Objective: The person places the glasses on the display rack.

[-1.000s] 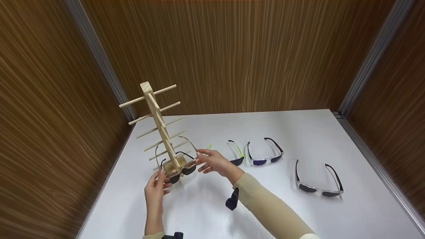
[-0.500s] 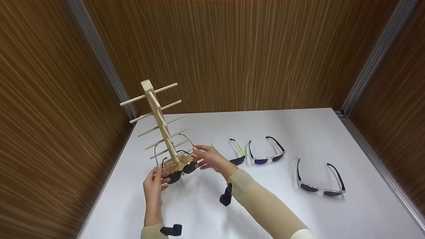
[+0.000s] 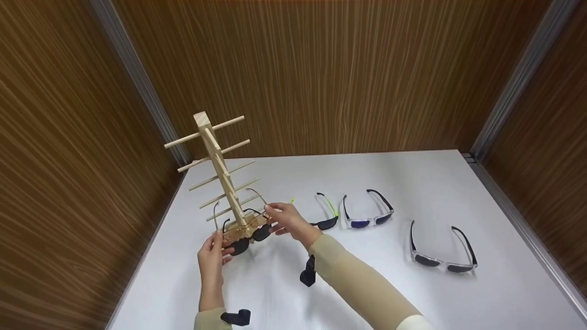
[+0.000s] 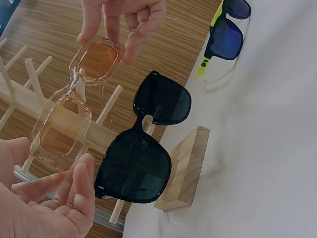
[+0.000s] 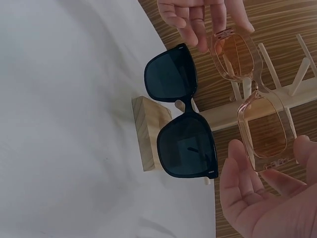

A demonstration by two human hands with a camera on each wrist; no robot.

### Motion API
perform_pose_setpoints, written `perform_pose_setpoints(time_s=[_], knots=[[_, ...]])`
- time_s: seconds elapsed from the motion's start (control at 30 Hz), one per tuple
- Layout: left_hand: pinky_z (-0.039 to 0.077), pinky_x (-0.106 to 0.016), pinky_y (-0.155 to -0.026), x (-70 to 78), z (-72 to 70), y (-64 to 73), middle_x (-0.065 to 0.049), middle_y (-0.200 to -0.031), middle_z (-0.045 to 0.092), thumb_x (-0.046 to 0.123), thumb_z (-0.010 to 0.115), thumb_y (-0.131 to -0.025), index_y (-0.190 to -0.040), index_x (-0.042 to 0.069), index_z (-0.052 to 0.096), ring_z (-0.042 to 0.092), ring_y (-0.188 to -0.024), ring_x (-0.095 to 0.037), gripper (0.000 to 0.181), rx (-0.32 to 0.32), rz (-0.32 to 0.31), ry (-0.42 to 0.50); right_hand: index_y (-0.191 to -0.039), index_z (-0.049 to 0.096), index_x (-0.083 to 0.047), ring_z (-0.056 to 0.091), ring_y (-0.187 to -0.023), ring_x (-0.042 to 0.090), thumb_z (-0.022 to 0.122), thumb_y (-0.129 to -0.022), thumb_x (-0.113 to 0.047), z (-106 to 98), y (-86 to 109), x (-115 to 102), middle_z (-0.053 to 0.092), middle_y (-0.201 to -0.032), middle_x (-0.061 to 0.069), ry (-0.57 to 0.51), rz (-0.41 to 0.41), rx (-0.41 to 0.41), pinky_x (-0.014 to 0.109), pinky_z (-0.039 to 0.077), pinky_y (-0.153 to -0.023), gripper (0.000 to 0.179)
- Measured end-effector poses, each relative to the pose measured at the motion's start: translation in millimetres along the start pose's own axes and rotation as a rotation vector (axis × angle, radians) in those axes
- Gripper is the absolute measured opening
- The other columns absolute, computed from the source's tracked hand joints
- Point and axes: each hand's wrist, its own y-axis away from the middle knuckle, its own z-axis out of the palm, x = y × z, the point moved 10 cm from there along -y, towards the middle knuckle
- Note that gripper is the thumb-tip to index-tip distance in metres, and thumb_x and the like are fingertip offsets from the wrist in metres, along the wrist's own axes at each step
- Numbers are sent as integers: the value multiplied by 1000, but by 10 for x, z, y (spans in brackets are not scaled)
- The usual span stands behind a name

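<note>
In the head view, left of the middle and low down, the left hand (image 3: 211,254) points up and the right hand (image 3: 290,221) slants in from the lower right. Their bent fingers pinch both ends of the pink see-through glasses (image 4: 74,88), just above black sunglasses (image 4: 134,166) on the wooden stand (image 3: 225,178).

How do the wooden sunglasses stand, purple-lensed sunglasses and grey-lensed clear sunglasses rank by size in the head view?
Wooden sunglasses stand
Grey-lensed clear sunglasses
Purple-lensed sunglasses, which lie farther away; true sizes unsure
</note>
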Motion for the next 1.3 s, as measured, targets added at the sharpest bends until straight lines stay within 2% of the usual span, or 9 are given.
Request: perform_pose_setpoints(time_s=[0.37,0.57,0.77,0.83,0.97,1.0,1.07,1.2,1.3], knots=[[53,-26,-59,-31,-6,-44,-15,-96,61,46,49,-94,-129,2,50,64,-74,-20,56,4,7,-9,-126,51,-3,67,-68,25,55,-93,-36,6,-34,46,64,-103,22,-19,-6,-4,34,54,-62,46],[53,-25,-59,-65,-6,-32,-14,-95,62,48,48,-94,-126,3,51,64,-73,-19,56,1,-8,19,-126,52,-2,66,-69,24,54,-94,-36,-45,-26,123,62,-107,26,-48,20,-9,36,54,-66,47],[53,-26,-62,-120,-33,19,-15,-97,64,52,44,-94,-128,-1,48,65,-74,-18,63,-4,-14,33,-127,51,-3,66,-67,21,55,-93,-36,-108,1,216,62,-107,25,-82,51,-8,32,53,-63,47],[54,-28,-63,-178,-46,3,-17,-98,64,53,42,-94,-128,-1,48,65,-76,-20,65,-6,-5,41,-126,51,-3,66,-68,21,56,-93,-35,-133,34,251,62,-108,26,-97,63,-15,30,53,-61,46],[54,-29,-61,-499,-107,-165,-9,-92,67,54,42,-93,-125,6,54,66,-75,-19,58,-13,6,83,-128,49,-3,67,-69,21,56,-94,-34,-164,115,312,63,-107,25,-110,71,-33,30,53,-62,47],[54,-30,-61,-531,-116,-170,-9,-92,67,54,43,-93,-124,6,54,66,-75,-20,58,-11,9,95,-128,49,-3,66,-70,21,56,-93,-34,-167,133,323,63,-107,25,-112,71,-38,31,53,-63,47],[53,-29,-60,-529,-117,-130,-9,-90,67,54,42,-93,-123,5,54,66,-74,-19,59,-6,14,109,-129,48,-3,66,-70,21,56,-93,-35,-178,169,327,64,-106,23,-113,65,-41,31,53,-64,48],[53,-28,-60,-327,-59,61,-15,-90,67,51,40,-95,-122,-2,53,66,-74,-22,61,-15,66,140,-129,48,-5,67,-72,21,58,-92,-35,-174,240,335,65,-104,20,-137,63,-44,32,53,-66,49],[52,-27,-59,-386,-27,52,-12,-88,67,52,40,-95,-119,2,56,66,-74,-21,58,-35,87,168,-128,49,-5,67,-74,22,58,-92,-34,-141,296,348,66,-101,17,-154,60,-60,33,53,-67,47]])
